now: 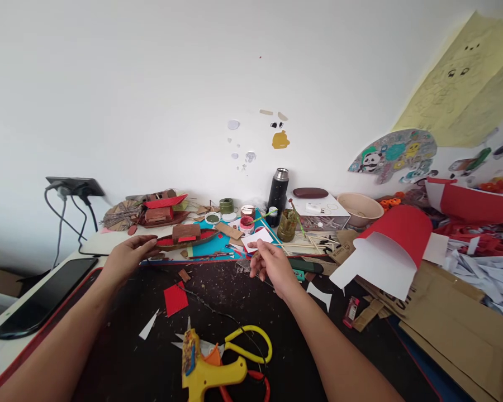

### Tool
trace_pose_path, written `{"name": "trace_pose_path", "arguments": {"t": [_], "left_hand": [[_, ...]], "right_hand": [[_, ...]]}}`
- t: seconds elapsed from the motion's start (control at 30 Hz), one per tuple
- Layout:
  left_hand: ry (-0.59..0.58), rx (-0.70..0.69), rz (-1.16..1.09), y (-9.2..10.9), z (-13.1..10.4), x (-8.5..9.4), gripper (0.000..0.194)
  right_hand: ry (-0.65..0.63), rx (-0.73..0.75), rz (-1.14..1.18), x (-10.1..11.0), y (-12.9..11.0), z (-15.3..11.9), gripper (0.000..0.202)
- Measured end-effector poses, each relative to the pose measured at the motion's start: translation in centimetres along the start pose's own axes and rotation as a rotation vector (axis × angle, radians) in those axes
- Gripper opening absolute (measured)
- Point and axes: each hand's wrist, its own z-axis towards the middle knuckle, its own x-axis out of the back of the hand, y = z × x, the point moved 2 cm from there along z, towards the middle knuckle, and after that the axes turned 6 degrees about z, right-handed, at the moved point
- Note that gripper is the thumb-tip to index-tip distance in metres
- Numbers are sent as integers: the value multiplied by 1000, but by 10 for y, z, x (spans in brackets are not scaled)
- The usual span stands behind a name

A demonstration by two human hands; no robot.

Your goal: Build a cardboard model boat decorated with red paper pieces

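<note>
A small wooden model boat point(186, 234) with a brown cabin and red parts lies at the back of the dark mat. My left hand point(128, 257) pinches its left tip between thumb and fingers. In my right hand point(272, 268) a small white piece of paper point(257, 239) sits between thumb and curled fingers, just right of the boat. A red corrugated paper square point(176, 299) and a white paper sliver point(150, 325) lie in front. Nearest me are a yellow glue gun point(209, 371) and scissors point(251, 338), partly hidden by the gun.
Paint jars point(246, 224), a black flask point(279, 192) and thin wooden sticks point(310, 244) stand or lie along the back. A rolled red-and-white sheet point(396, 240) and cardboard point(456, 318) fill the right. A phone point(46, 296) lies left. A lighter point(351, 311) is on the mat.
</note>
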Motion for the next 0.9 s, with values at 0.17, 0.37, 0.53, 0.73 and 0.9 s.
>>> {"name": "trace_pose_path", "arguments": {"t": [0.17, 0.37, 0.53, 0.73, 0.9], "left_hand": [[50, -39, 302, 8, -2, 6, 40], [60, -117, 542, 13, -3, 5, 44], [66, -152, 617, 14, -7, 1, 46], [118, -133, 641, 14, -8, 5, 45], [269, -71, 661, 22, -14, 19, 48]], "right_hand": [[12, 18, 2, 1, -2, 0, 71], [52, 96, -49, 4, -3, 1, 67], [21, 137, -148, 1, -1, -1, 60], [35, 172, -215, -1, -3, -5, 57], [97, 235, -222, 2, -10, -7, 56]]}}
